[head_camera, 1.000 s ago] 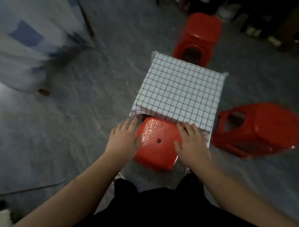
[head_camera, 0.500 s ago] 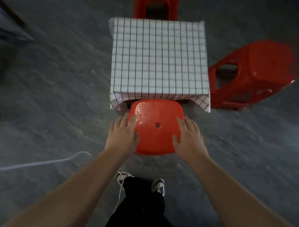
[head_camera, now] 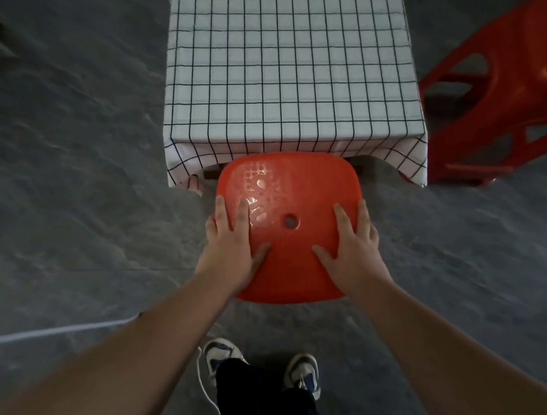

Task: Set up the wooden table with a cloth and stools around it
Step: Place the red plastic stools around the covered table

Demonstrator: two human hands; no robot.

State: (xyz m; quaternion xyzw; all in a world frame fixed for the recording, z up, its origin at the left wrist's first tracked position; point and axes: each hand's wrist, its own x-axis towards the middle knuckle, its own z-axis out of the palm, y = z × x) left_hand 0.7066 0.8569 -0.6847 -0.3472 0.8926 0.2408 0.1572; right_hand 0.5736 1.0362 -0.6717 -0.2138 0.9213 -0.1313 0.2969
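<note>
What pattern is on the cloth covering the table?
White cloth with a thin black grid of squares, clear in the head view.

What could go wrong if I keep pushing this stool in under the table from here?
The stool seat's far edge sits right at the hanging cloth hem, so pushing on could snag it and drag it askew. Both the left hand and right hand lie flat on top, so the stool could tip or skid. The white cord on the floor is a trip hazard.
</note>
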